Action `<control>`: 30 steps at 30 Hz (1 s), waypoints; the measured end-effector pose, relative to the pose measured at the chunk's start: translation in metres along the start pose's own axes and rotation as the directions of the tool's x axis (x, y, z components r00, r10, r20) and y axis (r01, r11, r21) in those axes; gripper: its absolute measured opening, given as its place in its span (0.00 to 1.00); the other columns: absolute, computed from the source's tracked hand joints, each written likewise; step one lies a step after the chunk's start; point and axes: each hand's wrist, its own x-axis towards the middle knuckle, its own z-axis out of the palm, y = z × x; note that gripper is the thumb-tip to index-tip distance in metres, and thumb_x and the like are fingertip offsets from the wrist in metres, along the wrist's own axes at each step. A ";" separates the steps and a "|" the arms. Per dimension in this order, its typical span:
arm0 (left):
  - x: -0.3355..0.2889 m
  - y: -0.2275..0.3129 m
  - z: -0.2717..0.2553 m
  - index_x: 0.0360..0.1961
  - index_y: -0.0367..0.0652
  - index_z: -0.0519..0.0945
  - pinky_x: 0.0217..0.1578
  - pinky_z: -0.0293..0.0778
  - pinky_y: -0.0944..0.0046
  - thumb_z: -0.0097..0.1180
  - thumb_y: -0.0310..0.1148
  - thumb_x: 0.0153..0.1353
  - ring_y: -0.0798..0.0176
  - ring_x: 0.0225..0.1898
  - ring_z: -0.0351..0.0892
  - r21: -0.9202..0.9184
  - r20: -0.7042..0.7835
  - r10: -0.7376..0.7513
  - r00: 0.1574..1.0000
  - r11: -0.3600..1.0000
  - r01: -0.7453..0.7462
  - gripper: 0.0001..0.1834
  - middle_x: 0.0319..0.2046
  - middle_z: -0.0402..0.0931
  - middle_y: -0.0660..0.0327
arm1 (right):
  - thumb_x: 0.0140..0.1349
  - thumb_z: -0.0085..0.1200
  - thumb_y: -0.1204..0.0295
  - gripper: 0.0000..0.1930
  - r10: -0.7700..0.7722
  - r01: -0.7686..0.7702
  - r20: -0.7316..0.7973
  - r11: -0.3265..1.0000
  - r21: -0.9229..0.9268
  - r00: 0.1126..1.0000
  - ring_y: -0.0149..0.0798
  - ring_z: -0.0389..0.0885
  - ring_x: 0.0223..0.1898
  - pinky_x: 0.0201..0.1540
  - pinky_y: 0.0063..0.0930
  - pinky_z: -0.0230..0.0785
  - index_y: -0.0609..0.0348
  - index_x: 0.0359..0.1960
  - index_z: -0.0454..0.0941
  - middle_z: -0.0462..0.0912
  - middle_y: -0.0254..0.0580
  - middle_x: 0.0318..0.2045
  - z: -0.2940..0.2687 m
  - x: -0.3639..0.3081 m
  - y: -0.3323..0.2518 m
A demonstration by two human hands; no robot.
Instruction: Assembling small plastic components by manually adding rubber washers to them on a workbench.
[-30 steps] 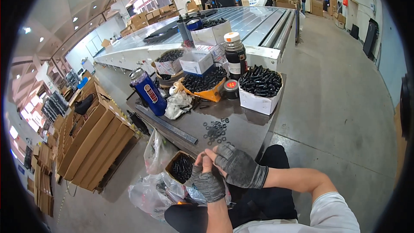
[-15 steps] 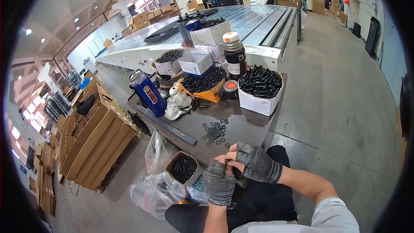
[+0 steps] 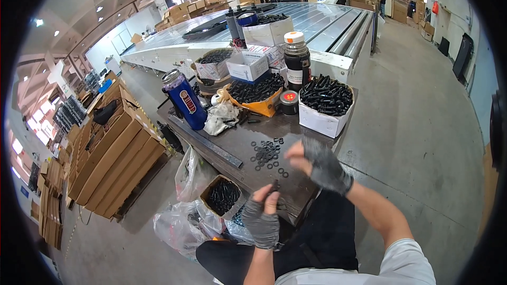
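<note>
My left hand (image 3: 263, 219), in a grey fingerless glove, is closed with thumb and fingers pinching a small black cylindrical part (image 3: 275, 184) upright at the table's near edge. Most of that part is hidden by the fingers. Over the right side of the table is my right hand (image 3: 321, 168), gloved alike, apart from the left. Its fingers are smeared by motion and point left toward a loose cluster of black rings (image 3: 266, 153) like washers. Whether those fingers hold anything cannot be made out.
Behind the rings stand a white box of black bolt-like parts (image 3: 326, 106), an orange-edged container (image 3: 259, 105), a dark bottle (image 3: 297, 63), a small round tin (image 3: 289, 103) and a blue flask (image 3: 185, 100). A metal strip (image 3: 211, 145) lies at left; below sits an open carton (image 3: 223, 198).
My hands have parted: the right has moved up and away toward the rings, while the left has dropped slightly and shows a black part in its pinch. The view has shifted slightly.
</note>
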 end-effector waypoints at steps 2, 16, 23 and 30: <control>0.002 0.002 -0.004 0.47 0.35 0.82 0.43 0.77 0.68 0.63 0.25 0.63 0.66 0.38 0.82 -0.222 -0.060 -0.190 0.980 0.960 0.172 0.12 0.38 0.84 0.58 | 0.63 0.54 0.74 0.10 0.009 -0.019 -0.028 0.924 -0.383 1.000 0.47 0.80 0.42 0.47 0.37 0.72 0.58 0.46 0.80 0.81 0.44 0.38 -0.008 0.025 0.020; 0.003 0.003 -0.011 0.48 0.35 0.82 0.43 0.75 0.69 0.62 0.28 0.64 0.67 0.39 0.81 -0.144 0.009 -0.213 0.977 0.967 0.212 0.12 0.39 0.84 0.58 | 0.48 0.55 0.79 0.23 -0.122 0.343 0.376 0.721 -0.602 0.918 0.46 0.76 0.54 0.59 0.39 0.69 0.57 0.51 0.80 0.80 0.40 0.52 -0.008 0.019 0.050; 0.002 0.001 -0.013 0.48 0.36 0.82 0.42 0.75 0.69 0.62 0.27 0.65 0.67 0.39 0.82 -0.152 0.009 -0.182 0.983 0.972 0.181 0.12 0.38 0.84 0.58 | 0.54 0.52 0.78 0.21 -0.105 0.337 0.404 0.755 -0.562 0.909 0.48 0.77 0.52 0.56 0.40 0.70 0.58 0.52 0.78 0.79 0.44 0.53 -0.016 -0.014 0.019; 0.000 0.001 -0.017 0.49 0.35 0.82 0.41 0.75 0.69 0.61 0.28 0.65 0.67 0.39 0.82 -0.202 0.015 -0.209 0.978 0.957 0.208 0.12 0.38 0.84 0.58 | 0.56 0.56 0.74 0.20 -0.081 0.328 0.414 0.753 -0.571 0.907 0.48 0.77 0.52 0.54 0.42 0.70 0.57 0.53 0.77 0.77 0.44 0.56 -0.018 -0.038 0.000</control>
